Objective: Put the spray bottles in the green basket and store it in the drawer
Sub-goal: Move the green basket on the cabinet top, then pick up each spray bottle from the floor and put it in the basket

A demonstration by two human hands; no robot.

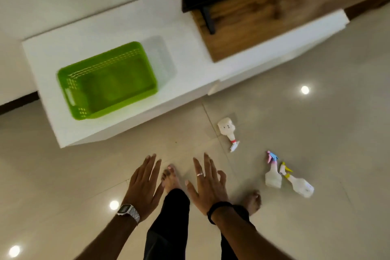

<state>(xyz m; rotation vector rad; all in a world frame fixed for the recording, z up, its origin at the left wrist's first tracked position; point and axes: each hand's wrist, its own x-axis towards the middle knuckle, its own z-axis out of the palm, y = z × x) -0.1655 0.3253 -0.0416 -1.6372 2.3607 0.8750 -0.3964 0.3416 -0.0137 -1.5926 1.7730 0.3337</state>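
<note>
Both hands, the left hand (pixel 143 186) and right hand (pixel 207 184), hover flat with fingers spread and empty above the tiled floor (pixel 316 133). An empty green basket (pixel 107 80) sits near the left end of the white cabinet top (pixel 130 19), its long axis along the front edge. Three spray bottles lie on the floor: the red-collared bottle (pixel 227 131) points its nozzle toward the person, the pink-and-blue-trigger bottle (pixel 272 175) and yellow-trigger bottle (pixel 299 184) point theirs toward the cabinet.

green basket (pixel 107 82) empty, upright on white cabinet (pixel 185 34); three white spray bottles (pixel 228 131) (pixel 273 175) (pixel 299 183) lying on floor.
</note>
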